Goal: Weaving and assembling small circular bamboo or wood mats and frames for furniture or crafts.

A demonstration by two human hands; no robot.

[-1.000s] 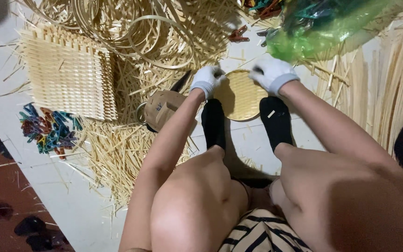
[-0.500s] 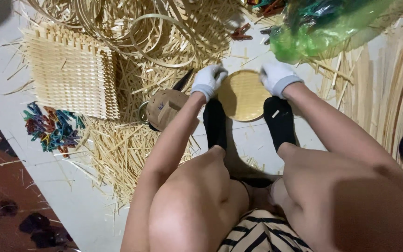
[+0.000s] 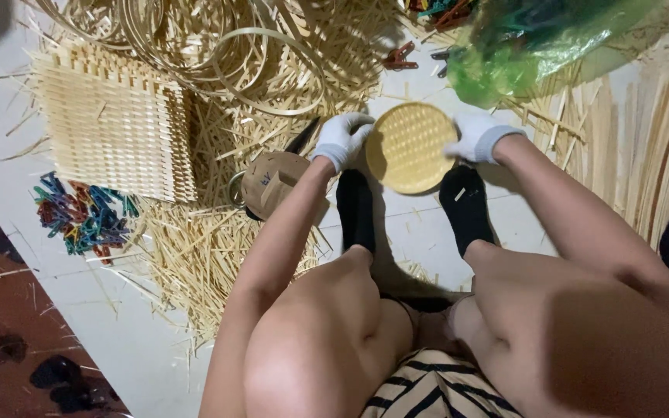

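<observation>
Hands in white gloves are what I see first: my left hand (image 3: 341, 140) and right hand (image 3: 474, 137) are clamped on opposite rims of a round woven disc (image 3: 410, 147), both arms stretched forward over my knees. The disc stands tilted above my black-socked feet (image 3: 356, 210) on the floor (image 3: 118, 325). A square woven mat (image 3: 114, 128) lies toward the floor's far left, coloured clips (image 3: 79, 217) just beside it.

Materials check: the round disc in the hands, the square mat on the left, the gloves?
Round woven disc: looks like thin bamboo or rattan strips, pale yellow, matte; a fine grid weave shows. Square woven mat: apparently the same strip material, coarser weave with loose ends sticking out at the edges. Gloves on the left hand and right hand: white knit fabric, probably cotton, with ribbed cuffs.
</observation>
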